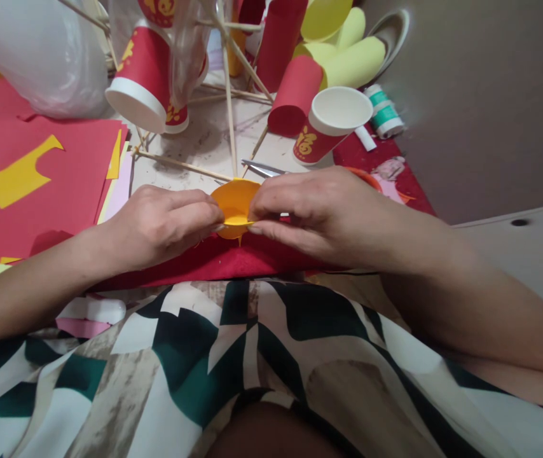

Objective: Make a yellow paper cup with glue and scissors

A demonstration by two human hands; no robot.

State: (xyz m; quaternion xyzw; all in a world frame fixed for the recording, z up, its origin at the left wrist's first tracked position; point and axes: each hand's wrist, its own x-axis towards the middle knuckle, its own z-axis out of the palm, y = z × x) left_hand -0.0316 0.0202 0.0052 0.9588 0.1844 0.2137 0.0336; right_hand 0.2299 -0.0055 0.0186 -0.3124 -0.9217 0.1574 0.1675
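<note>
A piece of orange-yellow paper (237, 202), curled into a cone-like shape with its hollow facing up, is held between my two hands at the table's front edge. My left hand (169, 222) pinches its left rim. On the opposite side my right hand (304, 213) grips the right rim between thumb and fingers. Part of the paper is hidden behind the fingers. Just beyond my right hand lie scissors (262, 168), their blades showing and their handle partly covered by the hand.
Wooden sticks (228, 95) joined into a frame stand behind the hands, near a hanging red paper cup (145, 76). Another paper cup (331, 124) stands at right beside rolled red paper (295, 95) and a thread spool (384, 111). Red paper sheets (28, 146) lie left.
</note>
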